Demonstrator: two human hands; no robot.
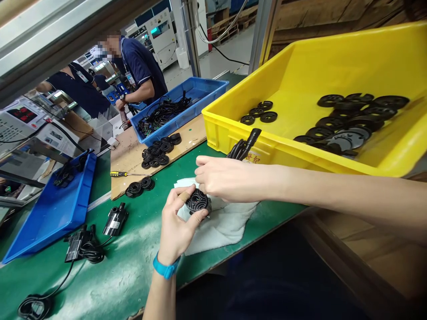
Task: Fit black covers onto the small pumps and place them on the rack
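My left hand (176,226), with a blue band at the wrist, grips a round black part (196,201) with curved slots in its face, between thumb and fingers. The part is held just over a folded white cloth (230,224). My right hand (222,178) is closed, fingers curled down at the part's upper right edge; anything inside them is hidden. Right behind that hand, a bundled black cable (237,150) shows against the yellow bin; I cannot tell whether the hand touches it.
A yellow bin (233,155) holding round black parts stands at right. Black discs (155,154) and a screwdriver (119,174) lie on cardboard (190,133). Blue trays (213,84) hold cables. Black pumps (115,221) with cables lie at left. Two people (142,66) stand beyond.
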